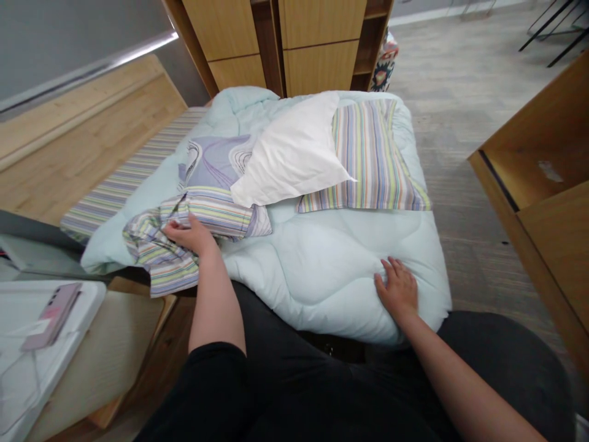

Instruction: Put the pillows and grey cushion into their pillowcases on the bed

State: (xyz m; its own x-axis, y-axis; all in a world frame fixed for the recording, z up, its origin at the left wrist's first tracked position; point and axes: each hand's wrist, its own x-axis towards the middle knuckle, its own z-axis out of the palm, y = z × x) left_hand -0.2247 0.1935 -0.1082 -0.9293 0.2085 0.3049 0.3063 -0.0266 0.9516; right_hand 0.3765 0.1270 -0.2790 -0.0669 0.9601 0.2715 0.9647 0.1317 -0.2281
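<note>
A pale mint comforter is spread over the bed in front of me. At its left front edge my left hand is closed on a bunched striped pillowcase, whose lower corner hangs over the edge. The fingertips are partly lost in its folds. My right hand rests flat on the comforter's right front part, fingers spread, holding nothing. Across the middle lies a white pillow, overlapping a striped pillow on the right and purple patterned fabric on the left.
A wooden headboard and a striped mattress edge are on the left. Wooden cabinets stand behind the bed, with another wooden unit at right. A phone lies on a white tabletop at lower left.
</note>
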